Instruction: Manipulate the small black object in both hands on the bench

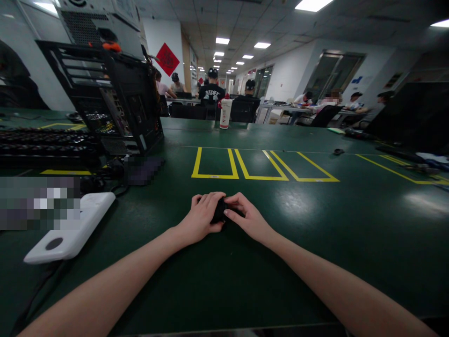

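Note:
Between my two hands is a small black object [219, 211], low over the green table; its kind cannot be made out. My left hand [205, 211] wraps over it from the left, thumb toward me and fingers across the far side. My right hand [245, 213] pinches at its right side with thumb and index finger. The fingers cover most of the object. Just beyond my hands, yellow tape outlines [215, 177] mark the table top.
At left stand a black open computer case [135, 103] and a white power strip [70, 234] with a cable. A white cup [225, 112] stands near the far edge of the green table [231, 290]. Black items lie far right. Several people sit at desks beyond.

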A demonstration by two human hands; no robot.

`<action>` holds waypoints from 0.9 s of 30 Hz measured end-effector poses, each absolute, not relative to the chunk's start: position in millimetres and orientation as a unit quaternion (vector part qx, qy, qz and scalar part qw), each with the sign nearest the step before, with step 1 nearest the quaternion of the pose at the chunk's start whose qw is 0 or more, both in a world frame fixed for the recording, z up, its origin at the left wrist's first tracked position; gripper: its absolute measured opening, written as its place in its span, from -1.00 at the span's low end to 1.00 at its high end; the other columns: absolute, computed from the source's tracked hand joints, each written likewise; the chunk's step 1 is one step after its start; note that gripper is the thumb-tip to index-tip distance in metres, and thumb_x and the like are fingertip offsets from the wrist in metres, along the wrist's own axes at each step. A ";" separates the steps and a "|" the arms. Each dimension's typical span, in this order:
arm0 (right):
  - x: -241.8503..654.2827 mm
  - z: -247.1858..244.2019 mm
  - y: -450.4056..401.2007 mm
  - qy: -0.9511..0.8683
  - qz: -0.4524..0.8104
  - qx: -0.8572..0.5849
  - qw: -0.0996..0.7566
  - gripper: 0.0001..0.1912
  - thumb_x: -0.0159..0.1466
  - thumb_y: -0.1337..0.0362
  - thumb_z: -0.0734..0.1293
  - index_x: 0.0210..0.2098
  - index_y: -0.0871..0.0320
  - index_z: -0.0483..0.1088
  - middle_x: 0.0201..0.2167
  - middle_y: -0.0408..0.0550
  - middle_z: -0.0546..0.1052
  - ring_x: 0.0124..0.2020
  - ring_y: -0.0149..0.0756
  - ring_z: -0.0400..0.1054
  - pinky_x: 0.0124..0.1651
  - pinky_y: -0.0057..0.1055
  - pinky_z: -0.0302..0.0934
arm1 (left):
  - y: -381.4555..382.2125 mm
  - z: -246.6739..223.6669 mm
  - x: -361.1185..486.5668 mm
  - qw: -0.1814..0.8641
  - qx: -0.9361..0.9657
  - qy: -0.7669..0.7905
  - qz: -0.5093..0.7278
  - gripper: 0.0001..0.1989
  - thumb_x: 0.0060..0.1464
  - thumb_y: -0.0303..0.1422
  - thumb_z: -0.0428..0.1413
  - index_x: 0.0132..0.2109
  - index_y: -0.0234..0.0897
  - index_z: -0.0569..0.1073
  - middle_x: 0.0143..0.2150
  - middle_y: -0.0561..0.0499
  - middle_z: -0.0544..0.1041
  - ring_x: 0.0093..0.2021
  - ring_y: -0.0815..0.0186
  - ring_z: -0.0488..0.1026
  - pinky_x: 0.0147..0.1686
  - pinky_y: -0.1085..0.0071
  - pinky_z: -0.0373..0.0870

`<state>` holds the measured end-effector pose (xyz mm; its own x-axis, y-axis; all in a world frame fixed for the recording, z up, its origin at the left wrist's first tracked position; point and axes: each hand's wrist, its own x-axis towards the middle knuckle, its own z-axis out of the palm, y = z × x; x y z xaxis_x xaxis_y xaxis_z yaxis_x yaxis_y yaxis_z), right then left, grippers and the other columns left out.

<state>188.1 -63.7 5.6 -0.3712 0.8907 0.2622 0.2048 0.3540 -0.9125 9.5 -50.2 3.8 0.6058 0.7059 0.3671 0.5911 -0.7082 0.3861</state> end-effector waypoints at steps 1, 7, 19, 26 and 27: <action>188.0 5.6 -63.5 -0.711 0.424 -0.386 0.406 -0.80 0.17 0.31 0.25 -0.19 0.09 0.22 -0.21 -0.13 0.34 -0.10 -0.32 0.29 0.00 -0.26 0.19 | -50.1 3.5 9.7 0.113 0.889 0.365 0.255 -0.38 -0.07 -0.38 0.12 0.11 -0.19 0.00 0.05 -0.08 0.25 0.04 0.14 0.20 0.03 0.11 -0.02; 189.1 5.7 -63.1 -0.711 0.438 -0.398 0.379 -0.74 0.18 0.31 0.24 -0.12 0.09 0.21 -0.13 -0.08 0.34 -0.07 -0.30 0.27 0.00 -0.23 0.19 | -49.7 2.4 11.3 0.110 0.887 0.365 0.260 -0.39 -0.08 -0.38 0.12 0.10 -0.19 0.02 0.04 -0.08 0.26 0.02 0.13 0.22 0.01 0.11 0.00; 188.4 6.8 -63.9 -0.718 0.408 -0.383 0.414 -0.84 0.18 0.31 0.24 -0.22 0.10 0.24 -0.24 -0.14 0.35 -0.10 -0.33 0.29 0.03 -0.24 0.17 | -49.6 2.2 11.1 0.104 0.889 0.362 0.259 -0.37 -0.10 -0.40 0.12 0.10 -0.18 0.01 0.05 -0.09 0.26 0.03 0.12 0.21 0.01 0.10 0.00; 189.2 7.4 -64.0 -0.710 0.434 -0.407 0.377 -0.74 0.18 0.31 0.23 -0.12 0.11 0.20 -0.13 -0.07 0.33 -0.06 -0.28 0.27 0.03 -0.18 0.17 | -50.5 4.8 10.7 0.115 0.888 0.365 0.255 -0.40 -0.07 -0.37 0.11 0.09 -0.18 0.02 0.04 -0.09 0.26 0.03 0.12 0.22 0.01 0.09 0.00; 189.2 8.2 -64.9 -0.715 0.432 -0.400 0.378 -0.75 0.17 0.32 0.24 -0.14 0.10 0.21 -0.15 -0.08 0.34 -0.06 -0.28 0.27 0.04 -0.18 0.17 | -51.1 6.2 10.4 0.117 0.888 0.365 0.253 -0.41 -0.06 -0.37 0.10 0.09 -0.18 0.01 0.04 -0.09 0.26 0.03 0.12 0.22 0.01 0.09 0.00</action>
